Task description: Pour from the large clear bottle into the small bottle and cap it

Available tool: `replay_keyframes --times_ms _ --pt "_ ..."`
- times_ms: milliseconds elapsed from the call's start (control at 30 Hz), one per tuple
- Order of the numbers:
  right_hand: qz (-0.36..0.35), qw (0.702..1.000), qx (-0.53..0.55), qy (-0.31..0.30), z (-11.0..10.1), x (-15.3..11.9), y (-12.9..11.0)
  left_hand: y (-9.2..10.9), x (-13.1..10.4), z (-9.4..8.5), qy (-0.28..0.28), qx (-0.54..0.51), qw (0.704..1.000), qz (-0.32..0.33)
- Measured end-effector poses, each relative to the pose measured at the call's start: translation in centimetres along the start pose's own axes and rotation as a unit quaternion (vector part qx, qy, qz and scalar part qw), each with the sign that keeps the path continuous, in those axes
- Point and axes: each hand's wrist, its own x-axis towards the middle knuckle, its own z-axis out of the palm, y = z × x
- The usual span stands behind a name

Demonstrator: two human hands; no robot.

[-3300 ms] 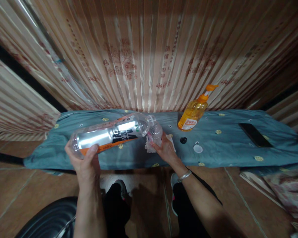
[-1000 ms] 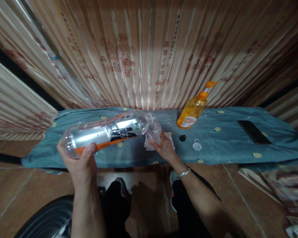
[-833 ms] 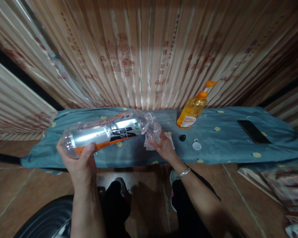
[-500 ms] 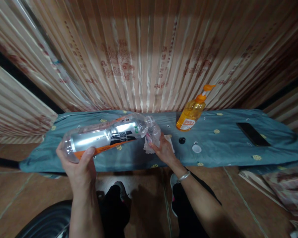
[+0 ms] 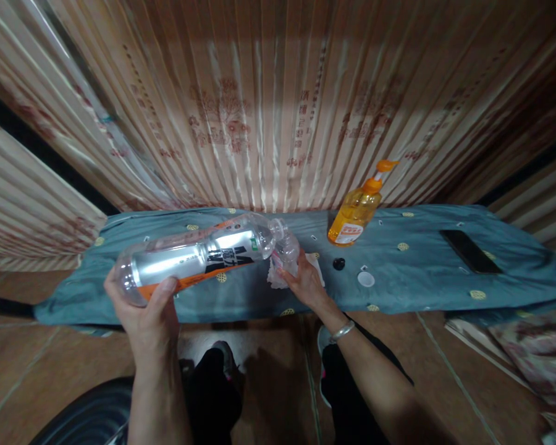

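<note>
My left hand (image 5: 143,315) is wrapped round the base of a large clear bottle (image 5: 189,262) with a silver, black and orange label. That bottle lies tilted over the cloth, its neck pointing right. Its mouth meets the top of a small clear plastic bottle (image 5: 288,247), which my right hand (image 5: 306,279) grips from the right side. Whether liquid passes between them cannot be made out. Under the small bottle and my fingers sits a crumpled white tissue (image 5: 277,278).
On the teal cloth-covered table (image 5: 421,272) stand an orange pump bottle (image 5: 352,216), a small black cap (image 5: 338,264), a white round lid (image 5: 366,279) and a black phone (image 5: 470,251). A pleated curtain (image 5: 269,111) hangs behind; a black stool (image 5: 88,414) is at lower left.
The view has shifted very slightly. Both hands and both bottles keep nearly the same positions.
</note>
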Motion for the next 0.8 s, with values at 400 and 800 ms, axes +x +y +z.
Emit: replay_keyframes --times_ms 400,800 --pt "0.006 1.000 -0.005 -0.007 -0.16 0.01 -0.16 0.15 -0.10 0.13 -0.018 -0.016 1.000 0.014" --pt "-0.001 1.000 -0.014 0.005 0.02 -0.04 -0.03 -0.21 0.05 -0.12 -0.018 -0.007 1.000 0.013"
